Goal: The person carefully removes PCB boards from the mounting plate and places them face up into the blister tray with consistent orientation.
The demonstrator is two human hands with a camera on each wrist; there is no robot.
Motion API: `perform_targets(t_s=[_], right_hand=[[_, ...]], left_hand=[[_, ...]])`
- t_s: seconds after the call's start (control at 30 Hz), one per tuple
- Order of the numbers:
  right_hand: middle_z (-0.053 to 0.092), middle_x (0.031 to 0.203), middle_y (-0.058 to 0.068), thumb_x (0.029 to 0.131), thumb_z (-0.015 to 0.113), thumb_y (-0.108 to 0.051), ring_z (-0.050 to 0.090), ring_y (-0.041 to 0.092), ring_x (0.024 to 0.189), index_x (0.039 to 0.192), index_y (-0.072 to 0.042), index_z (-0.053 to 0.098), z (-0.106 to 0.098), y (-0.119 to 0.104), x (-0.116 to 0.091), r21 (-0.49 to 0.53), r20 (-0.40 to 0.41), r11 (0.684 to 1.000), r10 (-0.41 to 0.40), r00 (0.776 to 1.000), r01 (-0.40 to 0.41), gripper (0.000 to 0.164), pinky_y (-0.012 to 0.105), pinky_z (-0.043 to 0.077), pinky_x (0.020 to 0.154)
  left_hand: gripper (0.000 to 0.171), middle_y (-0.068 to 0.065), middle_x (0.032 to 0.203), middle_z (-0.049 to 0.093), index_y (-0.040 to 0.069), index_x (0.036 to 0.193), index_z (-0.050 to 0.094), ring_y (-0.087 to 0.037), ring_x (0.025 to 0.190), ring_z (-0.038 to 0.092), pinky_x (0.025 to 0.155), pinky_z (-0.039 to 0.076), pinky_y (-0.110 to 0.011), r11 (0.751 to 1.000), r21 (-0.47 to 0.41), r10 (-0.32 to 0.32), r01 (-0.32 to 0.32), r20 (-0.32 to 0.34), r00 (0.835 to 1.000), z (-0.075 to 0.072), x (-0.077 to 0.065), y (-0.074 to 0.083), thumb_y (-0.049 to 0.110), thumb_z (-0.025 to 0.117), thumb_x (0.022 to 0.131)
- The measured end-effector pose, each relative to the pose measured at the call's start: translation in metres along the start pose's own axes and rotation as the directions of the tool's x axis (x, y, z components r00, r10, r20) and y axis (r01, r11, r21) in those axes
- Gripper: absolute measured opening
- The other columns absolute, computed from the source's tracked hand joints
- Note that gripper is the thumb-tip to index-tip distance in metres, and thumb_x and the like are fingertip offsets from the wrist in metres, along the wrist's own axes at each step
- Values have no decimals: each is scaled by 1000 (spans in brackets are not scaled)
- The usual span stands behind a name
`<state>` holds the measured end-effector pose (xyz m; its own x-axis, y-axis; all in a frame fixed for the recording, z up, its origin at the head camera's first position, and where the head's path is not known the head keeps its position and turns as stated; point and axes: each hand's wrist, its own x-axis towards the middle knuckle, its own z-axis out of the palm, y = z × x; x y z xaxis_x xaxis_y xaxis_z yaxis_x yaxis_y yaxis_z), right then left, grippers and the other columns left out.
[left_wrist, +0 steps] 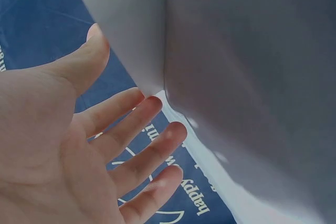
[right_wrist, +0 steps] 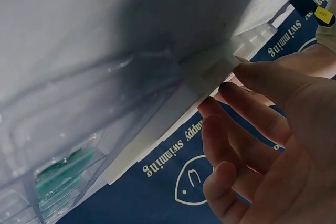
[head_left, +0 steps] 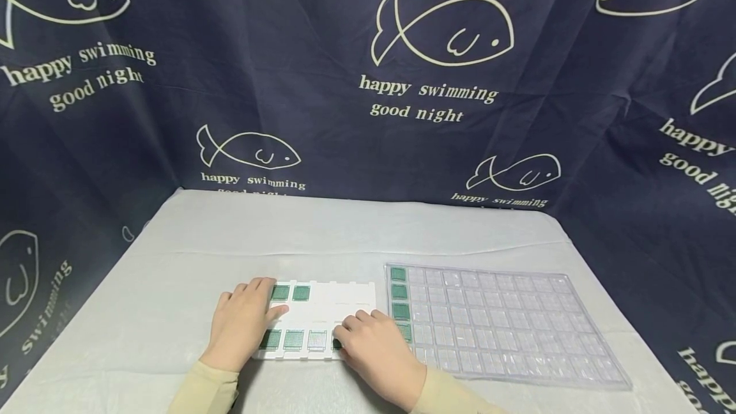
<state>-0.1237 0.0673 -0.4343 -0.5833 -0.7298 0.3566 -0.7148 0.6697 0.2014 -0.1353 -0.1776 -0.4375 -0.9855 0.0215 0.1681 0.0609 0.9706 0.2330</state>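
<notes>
A white slotted tray (head_left: 328, 313) lies on the table with small green perforated circuit boards (head_left: 294, 339) along its front row and two in the back left. My left hand (head_left: 240, 321) rests at the tray's left end, thumb over its top. In the left wrist view that hand's fingers (left_wrist: 152, 148) are nearly straight. At the front right of the tray, my right hand (head_left: 376, 350) pinches a green circuit board (head_left: 337, 343) at its slot, mostly hidden under the fingers. The right wrist view shows the right hand's thumb and index finger close together by the tray's edge.
Right of the white tray lies a clear plastic compartment tray (head_left: 494, 324). Its left column holds several green boards (head_left: 400, 311). The right forearm passes by its front left corner. A dark blue curtain (head_left: 356, 145) with fish prints stands behind the white-covered table (head_left: 322, 229).
</notes>
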Motion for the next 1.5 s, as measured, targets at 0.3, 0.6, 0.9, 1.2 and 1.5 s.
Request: perform_targets(t_s=[0.3, 0.6, 0.9, 1.2, 1.5], right_hand=[[68, 78, -12, 78, 86, -29, 58, 4, 65, 85, -23, 70, 1, -1, 0, 9, -11, 1000, -2, 1000, 2, 18, 16, 30, 54], [69, 79, -13, 78, 86, -30, 60, 3, 65, 85, -23, 70, 1, -1, 1, 14, -2, 1000, 9, 1000, -8, 18, 16, 30, 55], [68, 78, -13, 76, 88, -33, 60, 3, 66, 86, -23, 71, 1, 0, 1, 12, 20, 1000, 3, 1000, -3, 22, 16, 32, 55], [72, 84, -12, 76, 88, -32, 64, 4, 71, 89, -23, 73, 1, 2, 1, 44, 5, 999, 19, 1000, -19, 21, 16, 40, 59], [72, 84, -12, 74, 89, -31, 64, 4, 72, 88, -23, 73, -2, 4, 0, 57, 11, 998, 35, 999, -36, 22, 16, 39, 58]], left_hand=[[59, -14, 127, 69, 4, 132, 62, -36, 108, 65, 82, 44, -46, 1000, -3, -1, 1, 1, 1000, 0, 0, 0, 38, 78, 87], [59, -15, 126, 69, 3, 131, 62, -36, 107, 65, 82, 44, -45, 1000, -2, 1, -1, -10, 1000, -1, 0, 1, 37, 78, 87], [58, -13, 123, 70, 4, 129, 63, -35, 104, 66, 79, 44, -44, 1000, 1, 16, -16, -25, 1000, 0, 0, 1, 38, 79, 85], [56, -13, 122, 70, 4, 128, 64, -35, 104, 65, 79, 43, -43, 1000, -3, 23, -23, -57, 998, 2, -1, 0, 37, 80, 85], [56, -13, 123, 70, 4, 128, 64, -35, 104, 66, 79, 43, -44, 1000, 0, 16, -16, -50, 999, 2, -1, 0, 37, 80, 85]])
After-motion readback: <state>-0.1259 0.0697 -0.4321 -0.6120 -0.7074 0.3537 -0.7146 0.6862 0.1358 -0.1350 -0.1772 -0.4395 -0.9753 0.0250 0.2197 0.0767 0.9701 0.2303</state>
